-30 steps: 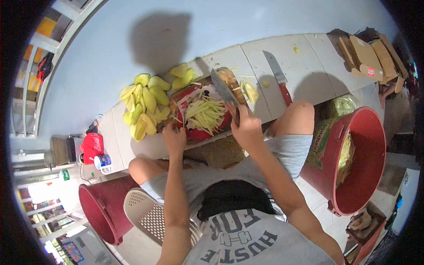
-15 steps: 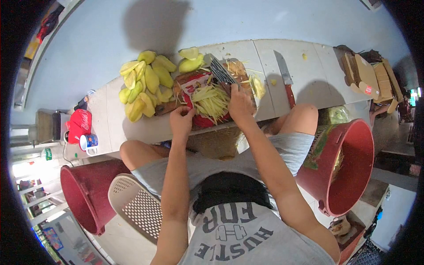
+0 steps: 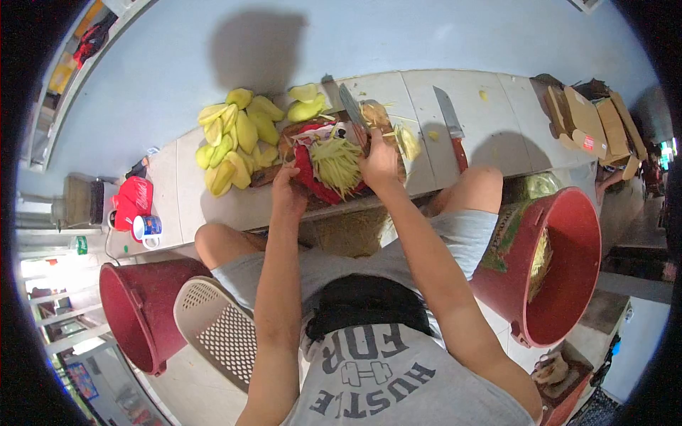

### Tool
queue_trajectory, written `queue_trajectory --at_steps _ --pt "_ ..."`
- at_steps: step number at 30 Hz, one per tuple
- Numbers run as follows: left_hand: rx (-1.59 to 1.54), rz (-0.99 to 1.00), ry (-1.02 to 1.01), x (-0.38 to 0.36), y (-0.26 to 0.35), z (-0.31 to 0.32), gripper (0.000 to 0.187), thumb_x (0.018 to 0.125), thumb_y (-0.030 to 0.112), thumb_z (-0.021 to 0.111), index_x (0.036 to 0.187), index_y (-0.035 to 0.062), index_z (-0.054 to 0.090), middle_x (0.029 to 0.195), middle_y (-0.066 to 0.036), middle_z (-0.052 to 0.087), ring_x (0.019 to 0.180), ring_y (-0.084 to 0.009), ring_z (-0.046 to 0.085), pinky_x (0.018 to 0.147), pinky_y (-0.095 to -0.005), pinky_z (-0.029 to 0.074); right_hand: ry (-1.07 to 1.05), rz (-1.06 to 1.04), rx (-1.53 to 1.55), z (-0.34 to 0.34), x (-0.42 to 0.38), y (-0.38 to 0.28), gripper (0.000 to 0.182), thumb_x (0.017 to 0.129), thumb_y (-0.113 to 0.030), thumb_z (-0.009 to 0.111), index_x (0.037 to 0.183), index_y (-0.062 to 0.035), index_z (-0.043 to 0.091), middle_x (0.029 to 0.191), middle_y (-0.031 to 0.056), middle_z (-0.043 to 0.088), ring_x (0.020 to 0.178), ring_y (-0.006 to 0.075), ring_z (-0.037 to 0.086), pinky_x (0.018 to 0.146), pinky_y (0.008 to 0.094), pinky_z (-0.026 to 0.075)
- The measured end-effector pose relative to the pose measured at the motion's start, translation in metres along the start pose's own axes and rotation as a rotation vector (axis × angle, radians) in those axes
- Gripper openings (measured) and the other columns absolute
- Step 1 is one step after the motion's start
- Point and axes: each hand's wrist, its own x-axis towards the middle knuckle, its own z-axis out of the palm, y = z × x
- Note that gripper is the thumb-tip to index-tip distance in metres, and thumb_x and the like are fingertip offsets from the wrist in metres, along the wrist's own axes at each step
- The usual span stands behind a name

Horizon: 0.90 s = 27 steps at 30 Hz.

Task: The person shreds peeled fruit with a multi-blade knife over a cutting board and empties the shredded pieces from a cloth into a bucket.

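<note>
Red sheet likely flexes under light shreds; grasp edges. Left hand pinches eight-o'clock edge; right hand, three-o'clock side, clasps knife.

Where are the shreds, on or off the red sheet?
On: pale shreds lie heaped on the red sheet, whose edge shows between them and the left hand.

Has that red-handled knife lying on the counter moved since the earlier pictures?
No. Judged against the counter tile, the red-handled knife lies in the same place; its slight shift in the picture comes from the camera moving.
</note>
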Motion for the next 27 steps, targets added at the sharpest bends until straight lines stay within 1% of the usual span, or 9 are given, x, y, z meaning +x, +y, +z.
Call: queue_trajectory --at_steps 5,9,12,13,15,17,19,23,27 --pt "-0.027 0.031 -0.047 -0.002 -0.002 0.009 0.024 0.085 0.009 0.056 0.108 0.0034 0.059 0.111 -0.01 0.066 0.106 -0.0259 0.063 0.098 -0.0463 0.049 0.065 -0.067 0.091 -0.021 -0.001 -0.002 0.044 0.074 0.0 0.072 0.113 0.0014 0.051 0.087 0.03 0.066 0.088 0.049 0.064 0.077 0.0523 0.052" --pt "-0.092 -0.027 -0.159 -0.007 -0.007 0.05 0.023 0.085 0.009 0.055 0.108 0.0045 0.059 0.113 -0.011 0.067 0.107 -0.0269 0.063 0.099 -0.0474 0.048 0.265 -0.174 0.168 -0.073 -0.004 0.004 0.049 0.074 -0.002 0.073 0.12 -0.0002 0.056 0.089 0.0262 0.069 0.086 0.0436 0.068 0.074 0.0485 0.054" --pt "-0.136 -0.032 -0.295 -0.032 -0.012 0.131 0.02 0.085 0.007 0.056 0.104 0.0061 0.061 0.117 -0.012 0.067 0.107 -0.0274 0.065 0.097 -0.0472 0.048 0.372 -0.09 0.101 -0.149 -0.026 0.016 0.046 0.075 -0.006 0.074 0.117 -0.0009 0.059 0.089 0.0244 0.07 0.084 0.0409 0.07 0.074 0.0459 0.055" --pt "-0.143 -0.06 -0.318 -0.034 -0.023 0.151 0.02 0.085 0.007 0.056 0.104 0.0061 0.061 0.117 -0.012 0.067 0.107 -0.0274 0.065 0.097 -0.0472 0.048 0.431 -0.089 0.116 -0.179 -0.04 0.019 0.042 0.078 -0.004 0.07 0.118 -0.0007 0.059 0.093 0.0275 0.069 0.089 0.0442 0.068 0.076 0.0498 0.054" --pt "-0.232 -0.162 -0.459 -0.036 -0.05 0.193 0.019 0.082 0.007 0.06 0.101 0.0056 0.063 0.113 -0.011 0.069 0.105 -0.0266 0.065 0.098 -0.0465 0.048 0.547 0.019 0.065 -0.244 -0.073 0.029 0.044 0.077 -0.008 0.074 0.118 -0.0012 0.06 0.094 0.0248 0.07 0.088 0.041 0.07 0.077 0.0448 0.055" --pt "-0.213 -0.256 -0.518 -0.064 -0.075 0.259 0.021 0.079 0.008 0.064 0.099 0.0039 0.064 0.105 -0.01 0.069 0.099 -0.0262 0.065 0.098 -0.0457 0.049 0.736 0.113 -0.044 -0.295 -0.109 0.05 0.043 0.074 -0.005 0.074 0.115 -0.001 0.062 0.092 0.0207 0.071 0.085 0.0302 0.072 0.075 0.0406 0.055" --pt "-0.219 -0.401 -0.662 -0.089 -0.105 0.313 0.023 0.076 0.002 0.066 0.099 0.0003 0.064 0.102 -0.013 0.067 0.097 -0.0246 0.065 0.095 -0.0421 0.051 0.862 0.139 -0.094 -0.342 -0.148 0.077 0.042 0.073 -0.005 0.078 0.112 -0.0003 0.063 0.085 0.0111 0.069 0.074 0.0163 0.064 0.071 0.0338 0.053" --pt "-0.12 -0.521 -0.765 -0.137 -0.181 0.374 0.01 0.082 -0.002 0.067 0.089 0.0035 0.066 0.088 -0.003 0.066 0.084 -0.0123 0.061 0.08 -0.0262 0.048 1.023 0.368 -0.29 -0.393 -0.211 0.132 0.04 0.078 -0.007 0.077 0.115 0.0014 0.063 0.084 0.0087 0.068 0.075 0.0167 0.065 0.074 0.0316 0.052" --pt "0.03 -0.612 -0.735 -0.149 -0.243 0.367 0.009 0.081 -0.001 0.066 0.089 0.0042 0.066 0.089 -0.002 0.066 0.083 -0.0124 0.061 0.08 -0.027 0.048 1.067 0.472 -0.344 -0.4 -0.253 0.152 0.043 0.079 -0.009 0.078 0.117 0.0024 0.063 0.087 0.009 0.069 0.079 0.0181 0.066 0.078 0.032 0.051"
